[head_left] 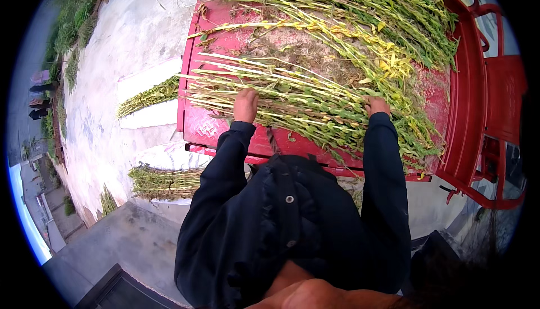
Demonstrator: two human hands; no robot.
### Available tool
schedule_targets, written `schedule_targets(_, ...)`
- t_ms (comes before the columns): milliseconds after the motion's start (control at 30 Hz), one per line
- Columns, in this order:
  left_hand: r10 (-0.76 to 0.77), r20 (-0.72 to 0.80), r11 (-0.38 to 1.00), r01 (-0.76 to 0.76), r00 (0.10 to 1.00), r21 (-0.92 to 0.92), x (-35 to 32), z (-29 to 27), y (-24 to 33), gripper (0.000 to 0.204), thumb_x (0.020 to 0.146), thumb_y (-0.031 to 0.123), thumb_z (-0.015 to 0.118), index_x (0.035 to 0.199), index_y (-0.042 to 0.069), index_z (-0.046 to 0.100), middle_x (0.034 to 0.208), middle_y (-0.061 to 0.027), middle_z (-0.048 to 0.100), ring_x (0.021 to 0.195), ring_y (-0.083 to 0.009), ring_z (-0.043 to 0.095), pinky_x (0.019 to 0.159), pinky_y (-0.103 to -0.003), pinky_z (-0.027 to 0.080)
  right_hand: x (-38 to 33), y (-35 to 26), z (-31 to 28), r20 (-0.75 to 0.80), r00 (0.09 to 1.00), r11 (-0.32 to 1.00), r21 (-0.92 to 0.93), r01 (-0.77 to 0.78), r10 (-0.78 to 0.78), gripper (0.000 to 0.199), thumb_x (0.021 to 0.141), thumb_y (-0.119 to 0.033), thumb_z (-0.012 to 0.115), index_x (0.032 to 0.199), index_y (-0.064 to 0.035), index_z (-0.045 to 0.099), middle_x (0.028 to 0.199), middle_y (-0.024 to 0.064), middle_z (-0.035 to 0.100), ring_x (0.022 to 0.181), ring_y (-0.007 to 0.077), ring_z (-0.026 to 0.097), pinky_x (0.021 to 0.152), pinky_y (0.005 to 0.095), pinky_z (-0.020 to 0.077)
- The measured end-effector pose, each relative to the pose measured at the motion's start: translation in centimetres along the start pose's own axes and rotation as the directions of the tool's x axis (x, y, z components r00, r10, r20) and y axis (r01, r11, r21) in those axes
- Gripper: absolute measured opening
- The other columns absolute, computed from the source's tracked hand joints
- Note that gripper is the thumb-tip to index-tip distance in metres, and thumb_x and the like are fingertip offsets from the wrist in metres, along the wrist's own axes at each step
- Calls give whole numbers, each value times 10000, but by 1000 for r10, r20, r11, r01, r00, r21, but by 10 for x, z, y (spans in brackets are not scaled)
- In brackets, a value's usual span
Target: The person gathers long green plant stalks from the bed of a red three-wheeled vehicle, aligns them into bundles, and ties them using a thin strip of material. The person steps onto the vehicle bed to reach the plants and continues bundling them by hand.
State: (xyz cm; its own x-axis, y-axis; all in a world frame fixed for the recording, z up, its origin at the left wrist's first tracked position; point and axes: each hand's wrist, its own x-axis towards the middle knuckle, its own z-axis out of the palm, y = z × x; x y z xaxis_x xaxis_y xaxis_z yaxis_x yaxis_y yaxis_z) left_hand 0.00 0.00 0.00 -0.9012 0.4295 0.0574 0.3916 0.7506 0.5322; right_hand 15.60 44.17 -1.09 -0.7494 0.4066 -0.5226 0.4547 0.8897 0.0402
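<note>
Reaching forward in dark sleeves, you have both hands on the long bundle of green and yellow leafy stalks [315, 103] that lies across the red metal cart bed [202, 126]. Your left hand [246, 105] rests palm down on the stalk ends, fingers together; whether it grips them, you cannot tell. Your right hand [377, 105] is curled into the stalks, closed around some. More cut stalks lie on white sheets [147, 84] on the concrete ground to your left.

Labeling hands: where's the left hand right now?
Head view, centre-left: left hand rests on the nearest bundle of green stalks on the red cart bed.
</note>
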Motion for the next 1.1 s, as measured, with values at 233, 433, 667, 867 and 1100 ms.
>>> schedule_targets(233,249,36,879,-242,968,412,16,48,21,187,794,143,494,952,132,594,964,-73,575,1039,-257,507,943,-529,345,-30,-15,-10,-178,984,999,-42,-33,25,419,795,-261,637,1178,-165,498,1197,83,493,1127,280,434,902,469,371)
schedule_targets(433,211,186,823,-277,960,496,38,37,27,87,773,179,518,818,153,588,815,-62,564,861,-246,565,927,-525,349,-55,-13,0,-418,904,996,59,-66,85,436,779,-254,655,1178,-160,508,1268,109,427,1195,288,375,931,469,352)
schedule_targets(667,377,121,845,-395,918,360,35,-26,55,131,735,268,626,837,187,608,777,-16,568,810,-219,566,753,-398,369,-107,-19,30,-633,754,960,279,14,173,347,752,-136,640,1089,-116,556,1142,110,502,1073,315,444,865,461,376)
schedule_targets(867,495,129,821,-511,859,255,34,-84,103,152,751,267,634,830,141,603,723,-38,564,695,-241,559,674,-378,356,-123,-10,80,-354,765,432,895,110,539,340,796,-125,630,1111,-49,529,994,121,571,854,264,568,722,382,470)
schedule_targets(1100,569,84,816,-574,818,67,23,-155,149,161,743,209,655,847,96,607,749,-87,624,663,-298,579,581,-378,429,-122,-27,64,224,948,-905,408,118,224,411,899,-376,486,1108,-28,426,902,101,592,818,211,556,677,344,461)
